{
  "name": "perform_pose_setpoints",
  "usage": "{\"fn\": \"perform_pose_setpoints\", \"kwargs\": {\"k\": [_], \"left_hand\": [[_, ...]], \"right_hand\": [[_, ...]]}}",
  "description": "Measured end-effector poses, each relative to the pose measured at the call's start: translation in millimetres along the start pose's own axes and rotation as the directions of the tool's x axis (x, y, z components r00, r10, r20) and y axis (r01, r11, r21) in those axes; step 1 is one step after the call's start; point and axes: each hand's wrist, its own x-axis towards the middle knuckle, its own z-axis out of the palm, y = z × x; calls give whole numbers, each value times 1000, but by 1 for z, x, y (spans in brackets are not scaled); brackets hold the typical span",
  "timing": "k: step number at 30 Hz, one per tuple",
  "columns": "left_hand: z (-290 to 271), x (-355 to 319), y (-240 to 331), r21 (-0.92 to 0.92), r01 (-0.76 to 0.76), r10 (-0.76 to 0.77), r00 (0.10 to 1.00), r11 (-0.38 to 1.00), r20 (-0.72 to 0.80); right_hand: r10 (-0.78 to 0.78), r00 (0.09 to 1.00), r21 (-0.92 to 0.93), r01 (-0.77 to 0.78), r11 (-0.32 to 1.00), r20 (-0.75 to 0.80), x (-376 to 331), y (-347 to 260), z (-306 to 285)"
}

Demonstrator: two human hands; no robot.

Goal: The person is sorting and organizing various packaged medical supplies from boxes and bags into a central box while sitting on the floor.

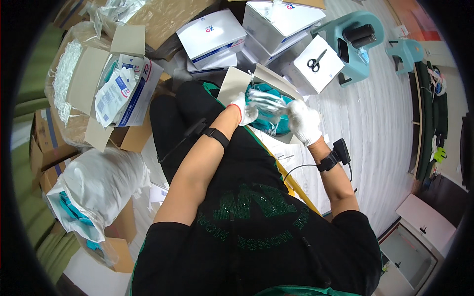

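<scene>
White knitted gloves cover both my hands. Between them, a bunch of thin white and silvery packets is fanned out and partly blurred. My left hand is closed on their left end, and my right hand grips the right end. Beneath them stands an open carton with its flaps spread. Teal fabric-like pieces with white ties fill it; their exact kind is hard to tell.
On the left, an open carton holds flat white packets. Below it slumps a white plastic bag with teal pieces. White boxes stand ahead; scissors lie on one. Teal stools are at far right.
</scene>
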Motion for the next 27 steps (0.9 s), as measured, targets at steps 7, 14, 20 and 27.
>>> {"fn": "perform_pose_setpoints", "kwargs": {"k": [7,14,20,27], "left_hand": [[-11,6,-14,91,-105,105,994,990,5],[-13,1,-5,107,-119,114,992,987,51],[-11,3,-10,137,-151,143,988,979,61],[-15,7,-13,170,-162,146,984,972,99]], "right_hand": [[261,965,-94,-257,962,27,-23,29,39],[162,984,-94,-170,981,-79,-14,20,12],[117,991,-23,-119,993,-69,-27,26,2],[221,972,137,-208,969,-85,-46,21,-37]]}}
